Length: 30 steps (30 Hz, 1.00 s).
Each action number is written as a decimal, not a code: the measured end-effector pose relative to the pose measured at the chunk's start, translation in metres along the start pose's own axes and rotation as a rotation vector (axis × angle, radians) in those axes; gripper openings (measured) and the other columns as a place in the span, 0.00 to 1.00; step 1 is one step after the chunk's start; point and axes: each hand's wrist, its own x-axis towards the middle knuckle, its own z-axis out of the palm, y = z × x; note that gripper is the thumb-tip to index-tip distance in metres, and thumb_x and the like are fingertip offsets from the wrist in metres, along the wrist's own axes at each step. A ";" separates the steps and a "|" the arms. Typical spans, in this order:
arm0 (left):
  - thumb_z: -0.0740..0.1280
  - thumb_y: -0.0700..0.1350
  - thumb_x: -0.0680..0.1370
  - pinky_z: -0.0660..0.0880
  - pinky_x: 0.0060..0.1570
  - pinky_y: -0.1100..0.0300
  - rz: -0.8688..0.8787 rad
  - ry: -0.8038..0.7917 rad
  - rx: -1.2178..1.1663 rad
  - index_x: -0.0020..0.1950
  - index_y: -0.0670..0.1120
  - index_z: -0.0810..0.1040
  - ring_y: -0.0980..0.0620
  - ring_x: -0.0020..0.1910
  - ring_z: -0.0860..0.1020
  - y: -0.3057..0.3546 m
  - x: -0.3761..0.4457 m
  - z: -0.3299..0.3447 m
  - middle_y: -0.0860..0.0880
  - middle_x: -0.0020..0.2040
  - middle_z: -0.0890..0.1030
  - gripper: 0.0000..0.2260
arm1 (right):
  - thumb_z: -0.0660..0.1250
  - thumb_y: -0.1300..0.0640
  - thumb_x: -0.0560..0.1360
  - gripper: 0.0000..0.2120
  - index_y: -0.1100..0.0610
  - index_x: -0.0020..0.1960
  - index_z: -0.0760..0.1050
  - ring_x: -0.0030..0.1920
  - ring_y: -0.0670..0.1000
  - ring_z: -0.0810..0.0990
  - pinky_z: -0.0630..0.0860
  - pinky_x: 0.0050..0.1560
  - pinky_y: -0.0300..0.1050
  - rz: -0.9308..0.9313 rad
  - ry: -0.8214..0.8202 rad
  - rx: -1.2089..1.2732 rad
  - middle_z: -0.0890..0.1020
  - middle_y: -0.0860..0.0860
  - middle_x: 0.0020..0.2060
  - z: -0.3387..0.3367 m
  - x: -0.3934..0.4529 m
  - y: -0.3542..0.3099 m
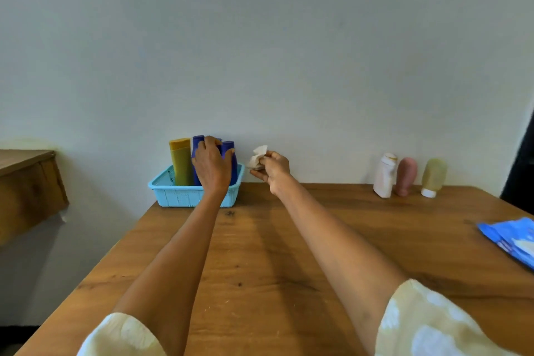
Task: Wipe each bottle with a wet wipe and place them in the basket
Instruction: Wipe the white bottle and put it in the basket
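A light blue basket (pixel 185 196) stands at the table's far left corner. In it stand a yellow bottle (pixel 180 162) and blue bottles (pixel 198 143). My left hand (pixel 212 165) reaches into the basket and grips a blue bottle, which it mostly hides. Just right of the basket, my right hand (pixel 273 169) pinches a crumpled white wet wipe (pixel 258 157) in the air. At the far right by the wall stand a white bottle (pixel 384 176), a pink bottle (pixel 406 176) and a pale yellow bottle (pixel 433 178).
A blue wet wipe packet (pixel 511 238) lies at the table's right edge. The wooden table (pixel 274 254) meets a white wall at the back. A wooden shelf (pixel 26 182) juts out on the left, beyond the table.
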 end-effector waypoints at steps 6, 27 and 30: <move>0.66 0.45 0.78 0.72 0.39 0.57 0.212 -0.179 -0.234 0.51 0.43 0.72 0.51 0.41 0.74 0.055 -0.044 0.024 0.47 0.44 0.76 0.07 | 0.58 0.70 0.76 0.13 0.56 0.50 0.77 0.45 0.55 0.82 0.82 0.38 0.42 -0.142 0.117 0.033 0.80 0.59 0.53 -0.053 -0.002 -0.034; 0.71 0.47 0.73 0.71 0.60 0.51 0.044 -0.837 -0.425 0.69 0.43 0.67 0.44 0.62 0.73 0.247 -0.110 0.231 0.44 0.65 0.74 0.27 | 0.61 0.68 0.77 0.12 0.60 0.57 0.77 0.48 0.55 0.81 0.82 0.40 0.43 -0.343 0.417 -0.137 0.79 0.57 0.55 -0.274 0.051 -0.144; 0.70 0.43 0.74 0.71 0.55 0.56 0.057 -0.825 -0.493 0.67 0.42 0.70 0.45 0.60 0.74 0.242 -0.106 0.230 0.43 0.63 0.75 0.22 | 0.62 0.68 0.76 0.12 0.61 0.57 0.77 0.52 0.57 0.81 0.82 0.39 0.42 -0.338 0.403 -0.106 0.79 0.58 0.57 -0.275 0.050 -0.141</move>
